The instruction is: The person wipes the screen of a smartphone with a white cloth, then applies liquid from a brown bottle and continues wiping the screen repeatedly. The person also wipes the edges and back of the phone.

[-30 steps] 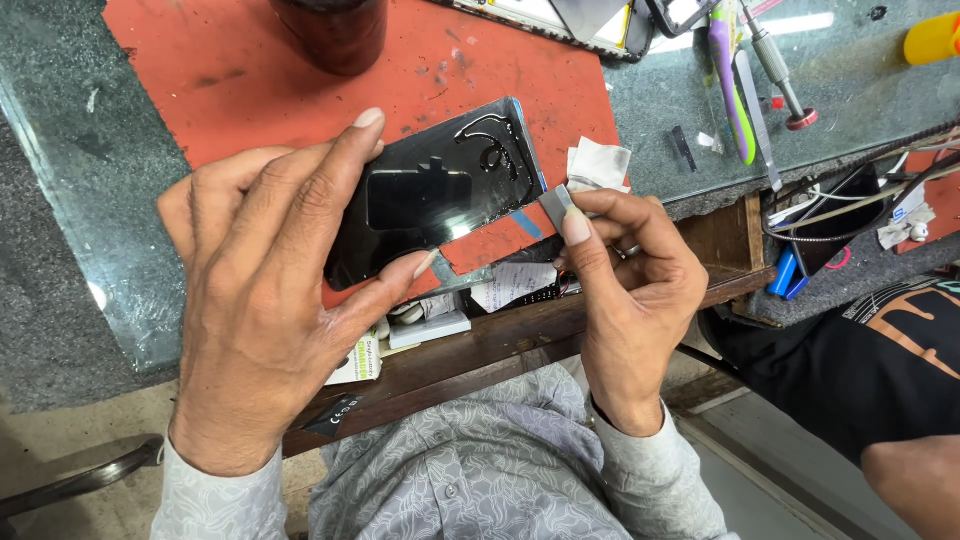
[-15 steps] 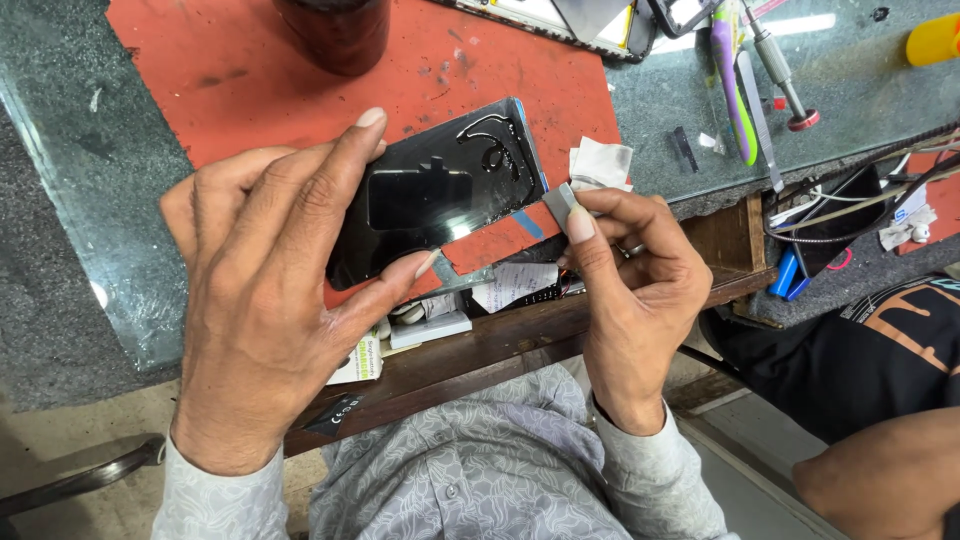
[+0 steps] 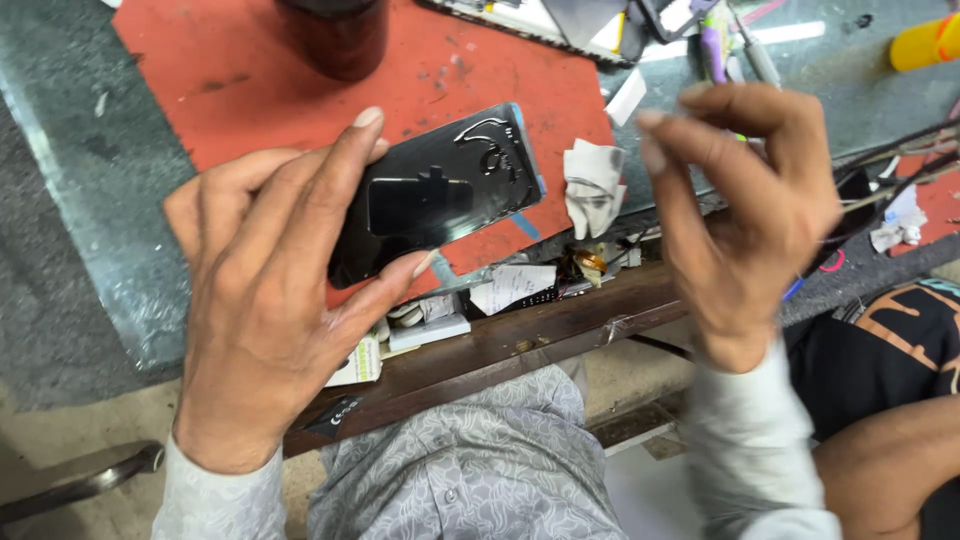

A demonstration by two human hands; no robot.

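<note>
My left hand (image 3: 270, 300) grips a black phone (image 3: 440, 195) by its edges, glossy side up, just above the red mat (image 3: 250, 60). A blue strip shows along the phone's right edge. My right hand (image 3: 750, 220) hangs to the right of the phone, lifted off it and blurred. Its thumb and forefinger are pinched close together, and I cannot make out whether anything thin lies between them.
A crumpled white tissue (image 3: 593, 185) lies beside the phone. A dark round container (image 3: 335, 35) stands at the mat's far edge, with purple-handled tools (image 3: 715, 40) and a yellow object (image 3: 925, 40) further right. Cables (image 3: 900, 150) trail at the right. A wooden ledge (image 3: 520, 345) holds paper scraps. Another person's arm (image 3: 890, 460) is at bottom right.
My right hand has left the phone's right edge, where it pressed a thin strip-like piece, and has risen up and to the right. The left hand still holds the phone.
</note>
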